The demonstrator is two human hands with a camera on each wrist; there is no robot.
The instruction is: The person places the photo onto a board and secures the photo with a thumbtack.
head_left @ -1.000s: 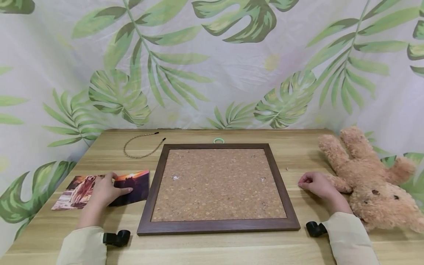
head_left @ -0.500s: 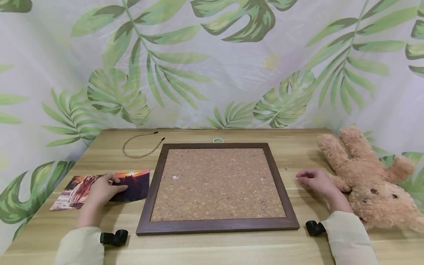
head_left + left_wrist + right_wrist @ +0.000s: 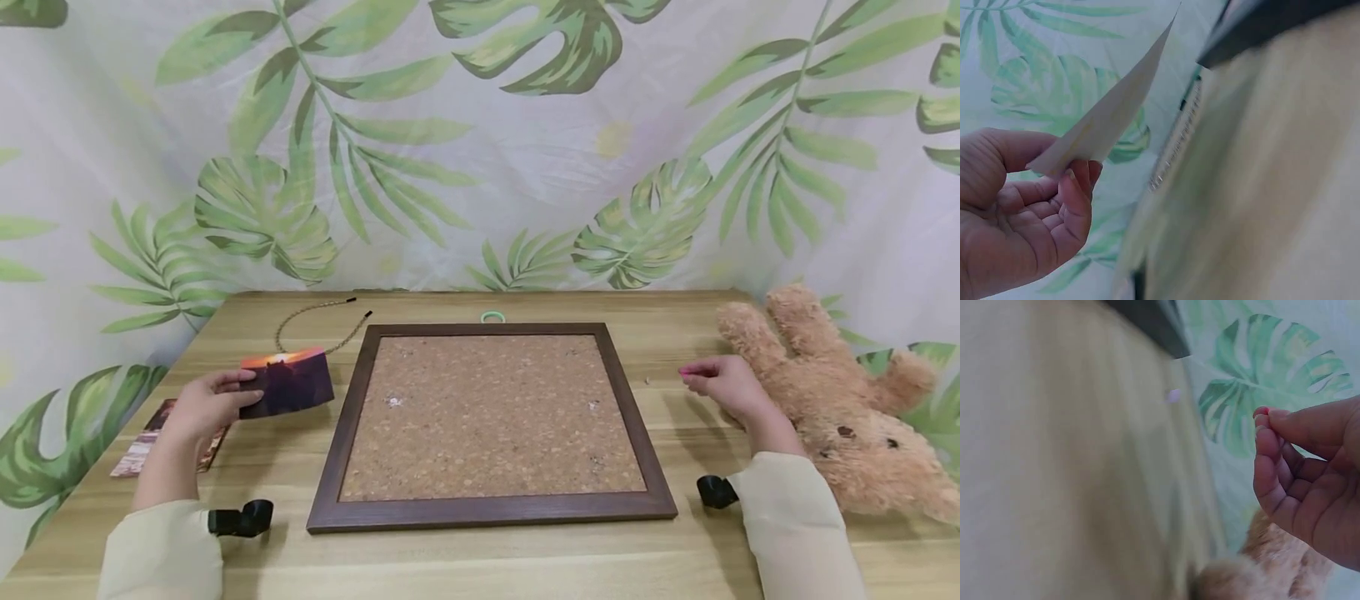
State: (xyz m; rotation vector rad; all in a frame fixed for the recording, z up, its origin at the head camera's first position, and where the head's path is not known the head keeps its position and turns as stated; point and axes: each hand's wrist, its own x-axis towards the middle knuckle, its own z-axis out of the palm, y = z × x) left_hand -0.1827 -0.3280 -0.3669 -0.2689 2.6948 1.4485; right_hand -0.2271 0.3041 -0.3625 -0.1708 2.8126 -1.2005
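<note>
My left hand (image 3: 206, 406) pinches a sunset photo (image 3: 296, 385) by its left edge, thumb in front, raised over the table; its pale back (image 3: 1107, 119) shows in the left wrist view. Under that hand lies the dog photo (image 3: 146, 446), partly covered by the hand and wrist. At the right, my right hand (image 3: 729, 387) is raised and pinches a tiny pink thing (image 3: 683, 372) between thumb and index finger; most of it is hidden by the fingertips. Between the hands lies a cork board (image 3: 495, 417) in a dark brown wooden frame.
A braided cord (image 3: 288, 321) with black tips lies behind the sunset photo. A light green ring (image 3: 492, 317) sits at the board's far edge. A tiny pale thing (image 3: 647, 380) lies right of the board. A teddy bear (image 3: 832, 408) lies at the far right.
My left hand has lifted the sunset photo off the table and moved slightly left, leaving the dog photo lying. My right hand has risen, and the pink thing now shows at its fingertips.
</note>
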